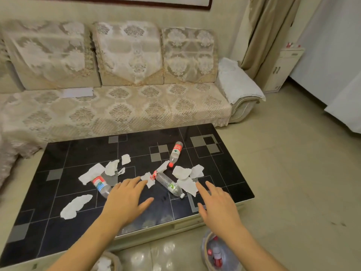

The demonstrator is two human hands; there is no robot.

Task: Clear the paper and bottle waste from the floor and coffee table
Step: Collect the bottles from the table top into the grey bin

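Three clear plastic bottles lie on the black tiled coffee table (pixel 58 222): a left bottle (pixel 101 186), a middle bottle (pixel 169 185) and a far bottle (pixel 175 153) with a red cap. Several torn white paper scraps are scattered around them, among them one at the front left (pixel 76 206) and one near the middle (pixel 187 185). My left hand (pixel 125 200) hovers with fingers spread between the left and middle bottles, holding nothing. My right hand (pixel 216 204) reaches flat toward the scrap beside the middle bottle, fingertips just short of it.
A basket (pixel 209 237) holding bottles stands on the floor under my right forearm. A second basket (pixel 113 259) with paper sits at the bottom edge. A beige patterned sofa (pixel 117 110) runs behind the table. Tiled floor (pixel 293 182) lies to the right.
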